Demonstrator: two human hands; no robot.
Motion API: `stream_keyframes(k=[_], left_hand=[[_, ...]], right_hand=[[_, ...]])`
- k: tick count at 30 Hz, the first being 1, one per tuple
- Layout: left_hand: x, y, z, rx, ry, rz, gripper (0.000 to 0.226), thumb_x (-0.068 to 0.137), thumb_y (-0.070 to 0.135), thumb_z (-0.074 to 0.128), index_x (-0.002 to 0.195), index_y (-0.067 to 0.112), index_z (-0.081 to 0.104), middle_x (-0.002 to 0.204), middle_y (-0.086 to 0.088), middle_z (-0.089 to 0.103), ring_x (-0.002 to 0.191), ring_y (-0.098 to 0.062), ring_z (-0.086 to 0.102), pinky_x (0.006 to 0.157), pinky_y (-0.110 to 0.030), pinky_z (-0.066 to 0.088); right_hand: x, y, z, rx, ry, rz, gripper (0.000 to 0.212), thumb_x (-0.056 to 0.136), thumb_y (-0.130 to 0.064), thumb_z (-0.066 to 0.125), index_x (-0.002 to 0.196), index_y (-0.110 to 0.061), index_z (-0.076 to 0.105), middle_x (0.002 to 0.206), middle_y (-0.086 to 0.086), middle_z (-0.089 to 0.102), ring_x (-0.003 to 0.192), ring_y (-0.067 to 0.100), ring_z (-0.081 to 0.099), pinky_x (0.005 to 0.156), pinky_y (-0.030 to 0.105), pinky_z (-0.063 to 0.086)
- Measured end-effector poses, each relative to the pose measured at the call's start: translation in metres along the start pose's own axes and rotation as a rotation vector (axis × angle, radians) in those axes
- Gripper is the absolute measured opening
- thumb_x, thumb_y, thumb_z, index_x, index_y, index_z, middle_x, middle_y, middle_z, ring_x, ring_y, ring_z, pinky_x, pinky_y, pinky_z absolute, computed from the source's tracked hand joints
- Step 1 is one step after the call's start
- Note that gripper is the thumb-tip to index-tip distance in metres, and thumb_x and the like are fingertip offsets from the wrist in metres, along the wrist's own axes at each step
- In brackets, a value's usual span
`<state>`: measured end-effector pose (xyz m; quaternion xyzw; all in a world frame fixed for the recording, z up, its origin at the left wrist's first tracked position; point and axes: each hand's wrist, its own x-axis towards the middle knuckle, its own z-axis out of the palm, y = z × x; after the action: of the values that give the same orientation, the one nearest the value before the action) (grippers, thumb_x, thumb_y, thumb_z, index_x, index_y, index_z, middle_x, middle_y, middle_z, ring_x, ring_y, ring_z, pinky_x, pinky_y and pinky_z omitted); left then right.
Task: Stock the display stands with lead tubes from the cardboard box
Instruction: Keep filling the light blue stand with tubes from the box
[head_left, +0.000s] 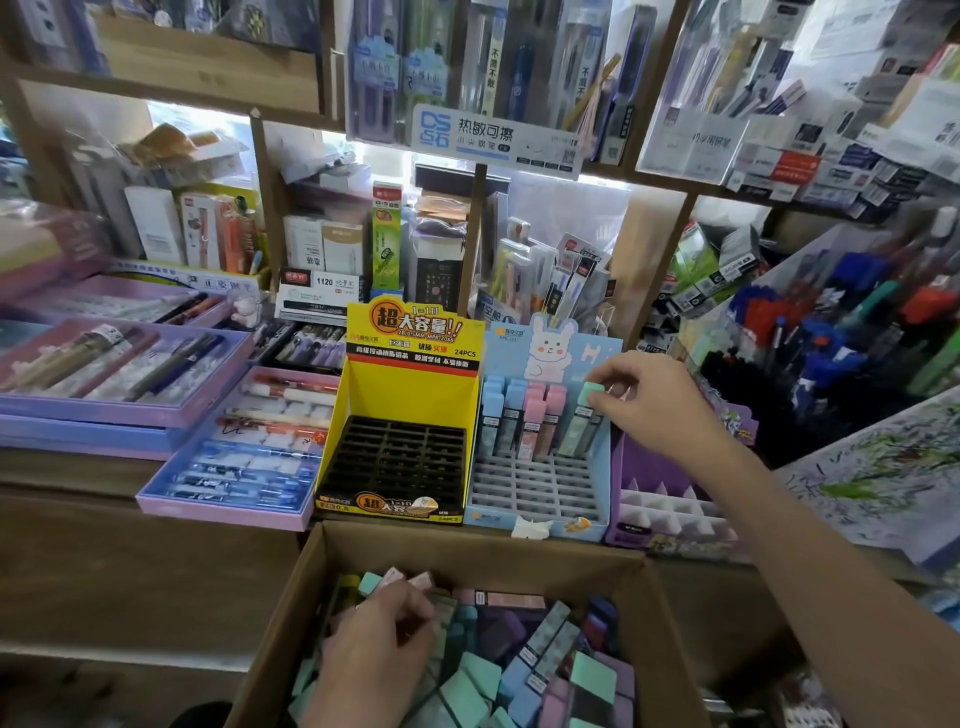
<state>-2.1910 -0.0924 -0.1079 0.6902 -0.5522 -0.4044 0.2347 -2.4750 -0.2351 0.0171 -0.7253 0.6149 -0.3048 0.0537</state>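
Two hands work. The left hand (379, 639) curls among smooth, boxy pastel tubes (545, 654) in the brown cardboard box (519, 545); whether it grips one is unclear. Beyond the glossy yellow stand (410, 389), the right hand (654, 400) pinches a mint tube (582, 421) upright in the blue stand (605, 348).

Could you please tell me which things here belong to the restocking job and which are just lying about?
Job: cardboard box, lead tubes, blue rabbit stand, yellow stand, green tube pinched by right hand, left hand holding more.
Lying about: purple pen trays, pen pots, hanging pen packs.
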Motion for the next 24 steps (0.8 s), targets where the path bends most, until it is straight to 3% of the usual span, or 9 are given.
stream_keyframes(k=[4, 6, 10, 17, 21, 24], left_hand=[[-0.001, 0.003, -0.003, 0.008, -0.01, -0.01, 0.009, 0.089, 0.032, 0.07, 0.086, 0.036, 0.063, 0.113, 0.009, 0.064, 0.121, -0.015, 0.053, 0.109, -0.037, 0.041], [-0.002, 0.005, -0.004, 0.012, -0.022, -0.027, 0.008, 0.09, 0.033, 0.069, 0.087, 0.038, 0.063, 0.116, 0.006, 0.061, 0.121, -0.017, 0.052, 0.109, -0.038, 0.041], [-0.002, 0.006, -0.004, -0.01, -0.027, -0.057, 0.007, 0.089, 0.035, 0.069, 0.088, 0.039, 0.064, 0.12, 0.002, 0.059, 0.119, -0.019, 0.054, 0.109, -0.037, 0.042], [0.001, 0.003, -0.003, -0.019, -0.018, -0.032, 0.008, 0.089, 0.034, 0.07, 0.084, 0.038, 0.064, 0.116, 0.005, 0.062, 0.123, -0.018, 0.051, 0.11, -0.039, 0.04], [0.002, 0.004, -0.002, -0.01, -0.007, -0.007, 0.009, 0.089, 0.033, 0.07, 0.083, 0.037, 0.064, 0.114, 0.011, 0.064, 0.122, -0.015, 0.051, 0.111, -0.039, 0.039], [0.003, 0.004, -0.001, -0.002, 0.001, -0.003, 0.01, 0.089, 0.034, 0.071, 0.083, 0.037, 0.064, 0.117, 0.01, 0.064, 0.124, -0.016, 0.051, 0.111, -0.038, 0.039]], right_hand=[[0.011, 0.003, 0.003, -0.009, 0.016, -0.015, 0.012, 0.085, -0.011, 0.079, 0.085, -0.022, 0.073, 0.078, -0.015, 0.062, 0.07, 0.002, 0.057, 0.065, 0.013, 0.041], [0.016, 0.004, 0.005, -0.029, 0.015, -0.016, 0.007, 0.085, -0.012, 0.08, 0.088, -0.018, 0.076, 0.08, -0.019, 0.061, 0.073, -0.002, 0.057, 0.065, 0.005, 0.039], [0.021, 0.01, 0.011, -0.038, -0.038, -0.006, 0.006, 0.084, -0.015, 0.082, 0.087, -0.018, 0.077, 0.082, -0.01, 0.068, 0.077, 0.003, 0.061, 0.065, 0.007, 0.038], [0.025, 0.016, 0.008, -0.055, -0.123, 0.025, 0.004, 0.087, -0.019, 0.08, 0.088, -0.022, 0.078, 0.085, -0.002, 0.073, 0.082, 0.018, 0.066, 0.068, 0.022, 0.048], [0.025, 0.018, 0.01, -0.089, -0.171, 0.002, 0.012, 0.089, -0.017, 0.079, 0.101, -0.018, 0.077, 0.091, 0.0, 0.071, 0.085, 0.017, 0.065, 0.071, 0.018, 0.048], [0.026, 0.015, 0.014, -0.136, -0.168, -0.064, 0.011, 0.089, -0.011, 0.078, 0.1, -0.014, 0.075, 0.092, 0.001, 0.069, 0.085, 0.02, 0.063, 0.073, 0.021, 0.047]])
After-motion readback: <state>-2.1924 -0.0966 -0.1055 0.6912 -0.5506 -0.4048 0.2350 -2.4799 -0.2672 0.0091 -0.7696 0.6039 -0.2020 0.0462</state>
